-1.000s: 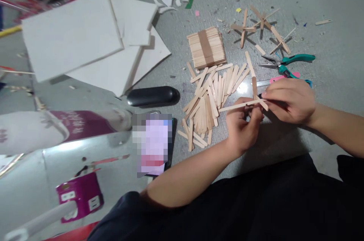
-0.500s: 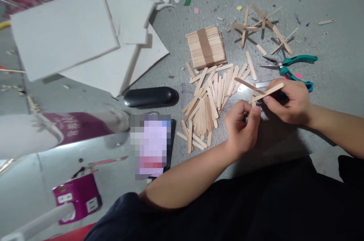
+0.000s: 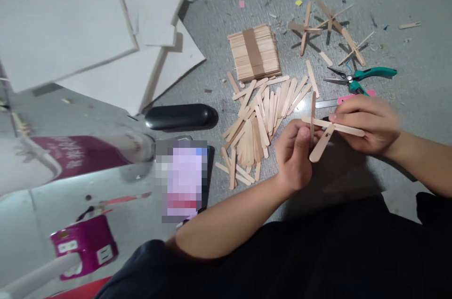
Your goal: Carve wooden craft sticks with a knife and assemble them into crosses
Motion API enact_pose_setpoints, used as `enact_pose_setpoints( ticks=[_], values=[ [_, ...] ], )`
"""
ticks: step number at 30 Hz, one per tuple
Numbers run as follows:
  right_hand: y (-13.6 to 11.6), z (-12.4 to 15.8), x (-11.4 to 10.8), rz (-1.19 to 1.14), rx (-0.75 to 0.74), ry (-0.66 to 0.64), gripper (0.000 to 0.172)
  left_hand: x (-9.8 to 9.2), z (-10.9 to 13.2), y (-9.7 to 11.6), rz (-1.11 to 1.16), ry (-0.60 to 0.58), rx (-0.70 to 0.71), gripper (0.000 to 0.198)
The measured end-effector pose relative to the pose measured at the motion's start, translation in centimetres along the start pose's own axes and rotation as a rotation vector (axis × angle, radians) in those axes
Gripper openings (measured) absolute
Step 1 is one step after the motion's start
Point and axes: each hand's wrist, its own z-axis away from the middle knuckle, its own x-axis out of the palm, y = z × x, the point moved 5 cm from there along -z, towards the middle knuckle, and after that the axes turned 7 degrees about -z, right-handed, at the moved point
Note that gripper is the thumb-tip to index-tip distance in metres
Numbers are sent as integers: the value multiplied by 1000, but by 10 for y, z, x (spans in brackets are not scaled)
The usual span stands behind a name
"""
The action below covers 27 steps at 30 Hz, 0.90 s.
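Observation:
Between my hands is a piece made of wooden craft sticks (image 3: 320, 146) joined crosswise. One stick lies almost level, another stands near upright, and a third with a small dark hole slants towards me. My left hand (image 3: 294, 153) pinches the piece on its left side, thumb against the upright stick. On the other side, my right hand (image 3: 369, 122) is closed with its fingertips at the joint; part of its grip is hidden behind the sticks. Left of my hands lies a loose pile of craft sticks (image 3: 259, 120), and beyond it a banded bundle of sticks (image 3: 253, 52).
Pliers with green handles (image 3: 376, 73) and a pink-handled blade (image 3: 326, 103) lie just beyond my right hand. Crossed-stick pieces (image 3: 305, 29) stand farther back. Leftward are white foam boards (image 3: 70, 26), a black case (image 3: 181, 117), a phone (image 3: 185, 176) and a purple power socket (image 3: 84, 247).
The stick piece has been turned in my hands, so its slanted stick now points towards me. My right hand has rotated around it. The view has shifted slightly.

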Motion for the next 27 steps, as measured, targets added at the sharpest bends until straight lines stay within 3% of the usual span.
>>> enact_pose_setpoints(
  ticks=[5,10,17,23,27],
  values=[
    [-2,-2,-2,35,-51,14,11,-1,-6,-5,132,-33,-170,49],
    [-4,-4,-7,65,-67,-3,13,4,-6,-2,178,-124,-154,47],
    [-2,-2,-8,77,-80,-54,18,2,-9,-3,248,-140,-164,41],
    [0,-1,-5,62,-145,18,11,4,-9,-9,298,-220,-253,49],
    [1,-1,-7,77,-145,78,8,6,-8,-9,285,-206,-272,45]
  ],
)
